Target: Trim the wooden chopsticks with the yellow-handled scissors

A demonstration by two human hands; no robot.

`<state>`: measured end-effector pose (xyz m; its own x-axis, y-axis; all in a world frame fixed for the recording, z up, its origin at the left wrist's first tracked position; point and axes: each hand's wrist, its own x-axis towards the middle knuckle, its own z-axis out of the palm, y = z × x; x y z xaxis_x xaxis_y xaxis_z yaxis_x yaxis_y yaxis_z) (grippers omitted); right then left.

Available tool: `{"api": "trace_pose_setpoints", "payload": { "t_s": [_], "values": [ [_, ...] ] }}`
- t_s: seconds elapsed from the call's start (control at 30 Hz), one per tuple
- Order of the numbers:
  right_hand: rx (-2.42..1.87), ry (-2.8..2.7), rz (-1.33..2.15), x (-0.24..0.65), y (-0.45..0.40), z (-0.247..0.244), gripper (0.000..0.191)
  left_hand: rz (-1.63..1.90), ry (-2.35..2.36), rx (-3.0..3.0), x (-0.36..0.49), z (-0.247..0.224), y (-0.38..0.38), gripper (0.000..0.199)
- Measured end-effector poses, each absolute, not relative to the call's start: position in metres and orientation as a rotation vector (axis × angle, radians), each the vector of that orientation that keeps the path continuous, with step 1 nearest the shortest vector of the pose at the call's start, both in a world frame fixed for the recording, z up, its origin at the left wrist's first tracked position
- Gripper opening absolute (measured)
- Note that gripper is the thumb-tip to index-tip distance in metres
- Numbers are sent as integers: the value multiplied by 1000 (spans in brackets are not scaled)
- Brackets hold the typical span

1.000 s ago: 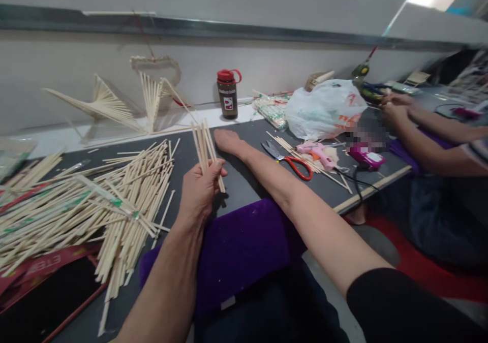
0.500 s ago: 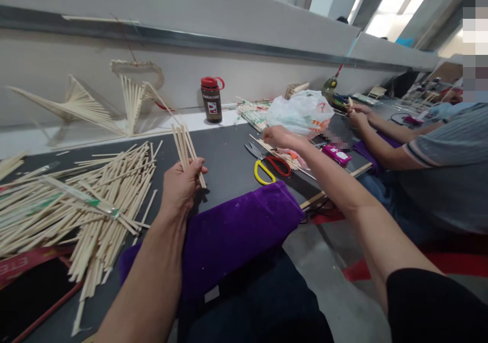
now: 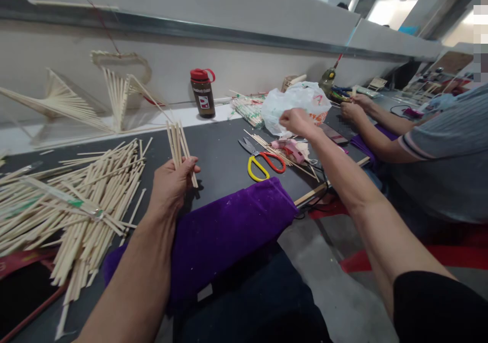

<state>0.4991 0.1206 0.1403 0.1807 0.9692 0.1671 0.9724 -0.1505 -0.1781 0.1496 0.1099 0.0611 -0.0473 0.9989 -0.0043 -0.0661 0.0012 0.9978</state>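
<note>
My left hand (image 3: 171,183) is closed round a few thin wooden chopsticks (image 3: 175,142), which point upward over the dark tabletop. At the front of the white plastic bag (image 3: 272,106), my right hand (image 3: 299,122) hovers with its fingers curled together; whatever they may hold is hidden. Below it lies a pink glue gun (image 3: 293,150) on several loose sticks. Scissors (image 3: 249,147) with one yellow and one red handle lie between my hands. A large pile of chopsticks (image 3: 95,195) spreads to the left of my left hand.
A purple cloth (image 3: 232,226) covers the table's front edge and my lap. Fan-shaped stick structures (image 3: 116,96) and a red-capped bottle (image 3: 203,96) stand along the wall. Wrapped chopsticks (image 3: 247,109) lie beside the bag. At right, a co-worker's hands (image 3: 354,112) are busy.
My right hand has moved right and up, away from the loose sticks, uncovering the glue gun. My left hand still holds the chopsticks. The view has shifted slightly.
</note>
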Motion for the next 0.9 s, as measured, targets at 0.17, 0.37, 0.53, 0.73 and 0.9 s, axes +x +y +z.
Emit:
{"api": "trace_pose_setpoints", "payload": {
  "t_s": [0.17, 0.37, 0.53, 0.73, 0.9],
  "values": [
    [-1629, -2009, 671, 390, 123, 139, 24, 1197, 1174, 1097, 151, 67, 106, 33],
    [-1268, -2009, 1023, 292, 139, 121, 24, 1179, 1143, 1081, 152, 73, 103, 30],
    [-1057, -1777, 1221, 273, 150, 98, 28, 1225, 1163, 1044, 150, 75, 104, 25],
    [-1051, -1534, 1296, 280, 152, 88, 22, 1202, 1250, 1163, 146, 59, 113, 25],
    [-1278, -1470, 1082, 303, 162, 77, 24, 1211, 1388, 1131, 147, 64, 112, 23]
  ]
}}
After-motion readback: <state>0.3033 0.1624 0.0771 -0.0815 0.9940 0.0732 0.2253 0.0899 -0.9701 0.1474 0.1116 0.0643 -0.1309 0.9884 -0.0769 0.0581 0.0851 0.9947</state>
